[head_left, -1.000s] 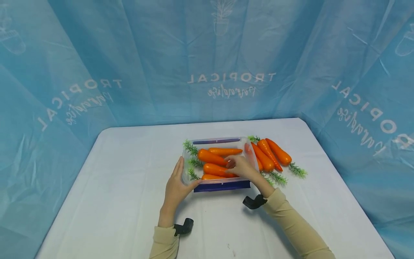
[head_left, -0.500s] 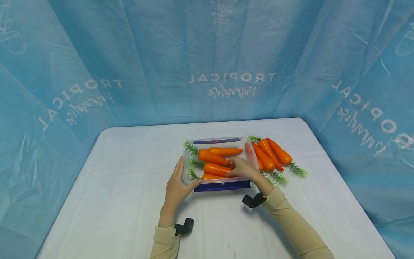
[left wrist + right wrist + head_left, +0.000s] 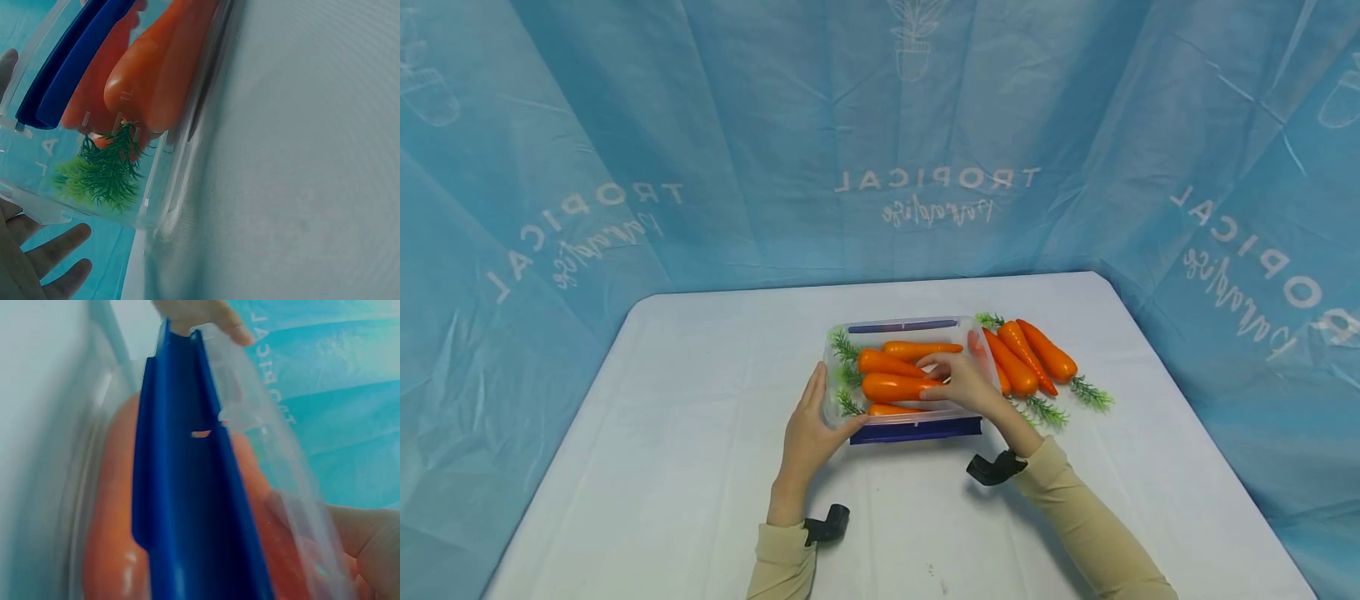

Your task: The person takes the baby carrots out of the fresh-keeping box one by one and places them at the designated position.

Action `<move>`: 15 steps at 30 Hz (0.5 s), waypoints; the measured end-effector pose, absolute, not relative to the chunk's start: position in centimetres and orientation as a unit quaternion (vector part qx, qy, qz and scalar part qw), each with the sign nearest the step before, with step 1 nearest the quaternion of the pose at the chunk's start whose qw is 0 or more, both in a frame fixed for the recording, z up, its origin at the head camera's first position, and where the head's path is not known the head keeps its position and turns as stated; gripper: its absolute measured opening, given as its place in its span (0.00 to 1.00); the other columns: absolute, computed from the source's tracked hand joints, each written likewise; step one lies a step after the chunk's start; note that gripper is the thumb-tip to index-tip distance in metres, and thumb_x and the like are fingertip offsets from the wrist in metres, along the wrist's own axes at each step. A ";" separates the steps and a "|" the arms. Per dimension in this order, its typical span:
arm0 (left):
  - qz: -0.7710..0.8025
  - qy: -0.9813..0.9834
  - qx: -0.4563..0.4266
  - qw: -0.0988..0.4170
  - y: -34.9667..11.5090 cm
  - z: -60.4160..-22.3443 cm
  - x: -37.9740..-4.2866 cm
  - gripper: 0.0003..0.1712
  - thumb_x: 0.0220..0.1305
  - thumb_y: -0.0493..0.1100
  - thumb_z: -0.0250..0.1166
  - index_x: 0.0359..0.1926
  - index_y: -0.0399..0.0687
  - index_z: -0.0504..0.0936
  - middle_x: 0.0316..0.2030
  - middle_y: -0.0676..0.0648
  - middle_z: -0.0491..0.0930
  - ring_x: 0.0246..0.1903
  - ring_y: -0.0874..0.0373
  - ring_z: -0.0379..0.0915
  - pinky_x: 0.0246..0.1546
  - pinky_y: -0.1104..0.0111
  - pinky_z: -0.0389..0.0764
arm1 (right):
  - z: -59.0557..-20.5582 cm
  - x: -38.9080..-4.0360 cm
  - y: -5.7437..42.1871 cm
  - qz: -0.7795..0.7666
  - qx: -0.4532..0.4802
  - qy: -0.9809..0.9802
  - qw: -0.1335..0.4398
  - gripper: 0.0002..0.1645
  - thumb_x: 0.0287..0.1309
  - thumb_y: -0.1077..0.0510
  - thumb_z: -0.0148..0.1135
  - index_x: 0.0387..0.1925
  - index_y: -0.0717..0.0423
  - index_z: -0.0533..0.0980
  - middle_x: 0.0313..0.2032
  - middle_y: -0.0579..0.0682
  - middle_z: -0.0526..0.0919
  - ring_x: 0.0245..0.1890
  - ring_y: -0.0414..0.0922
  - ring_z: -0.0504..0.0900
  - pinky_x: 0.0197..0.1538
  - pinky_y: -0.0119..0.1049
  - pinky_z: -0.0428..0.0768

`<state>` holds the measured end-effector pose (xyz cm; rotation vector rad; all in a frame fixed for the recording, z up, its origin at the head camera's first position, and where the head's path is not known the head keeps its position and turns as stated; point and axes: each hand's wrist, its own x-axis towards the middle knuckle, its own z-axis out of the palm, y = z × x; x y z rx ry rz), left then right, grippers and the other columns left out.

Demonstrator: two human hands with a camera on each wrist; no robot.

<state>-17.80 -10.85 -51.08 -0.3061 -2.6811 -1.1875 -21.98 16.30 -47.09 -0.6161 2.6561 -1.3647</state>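
A clear plastic container [image 3: 842, 332] with blue clip flaps [image 3: 916, 431] holds several orange toy carrots with green leafy tops. My right hand [image 3: 964, 385] reaches over its right front corner and pinches a carrot [image 3: 891, 387] near the narrow end. This carrot lies across the front part of the container, its thick end to the left. Another carrot [image 3: 880, 362] is just behind it, and a third [image 3: 891, 409] shows by the front wall. At the left front corner rests my left hand [image 3: 811, 429], thumb on the front rim, fingers [image 3: 57, 250] straight and spread along the left wall.
Several more carrots [image 3: 1047, 352] lie on the white tabletop [image 3: 715, 467] right beside the container, leafy tops [image 3: 1092, 395] pointing different ways. A blue printed curtain [image 3: 760, 150] hangs behind and at both sides of the table.
My right hand has shifted the pinched carrot slightly to the left and up, so it now overlaps the carrot behind more. The left hand and container have stayed in place.
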 end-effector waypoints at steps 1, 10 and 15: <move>-0.402 -0.905 -0.103 0.097 -10.8 -51.1 -17.8 0.62 0.47 0.64 0.71 0.74 0.44 0.50 0.74 0.43 0.52 0.71 0.43 0.54 0.67 0.47 0.62 | -47.0 -21.9 16.4 -0.457 -0.204 0.865 0.043 0.26 0.49 0.60 0.72 0.50 0.66 0.77 0.46 0.63 0.83 0.41 0.54 0.85 0.46 0.44 0.84; -0.397 -0.906 -0.098 0.105 -10.7 -51.4 -17.8 0.63 0.46 0.63 0.72 0.74 0.44 0.50 0.74 0.42 0.52 0.71 0.44 0.53 0.68 0.49 0.61 | -45.1 -21.2 17.8 -0.513 -0.150 0.845 0.019 0.24 0.51 0.62 0.70 0.51 0.66 0.76 0.45 0.65 0.84 0.42 0.55 0.85 0.41 0.35 0.85; -0.402 -0.906 -0.094 0.096 -10.7 -51.4 -17.9 0.63 0.46 0.64 0.72 0.74 0.45 0.49 0.74 0.44 0.51 0.72 0.46 0.52 0.69 0.49 0.60 | -44.0 -21.0 18.9 -0.544 -0.099 0.833 0.022 0.26 0.52 0.58 0.70 0.53 0.62 0.76 0.46 0.63 0.84 0.45 0.54 0.84 0.41 0.32 0.85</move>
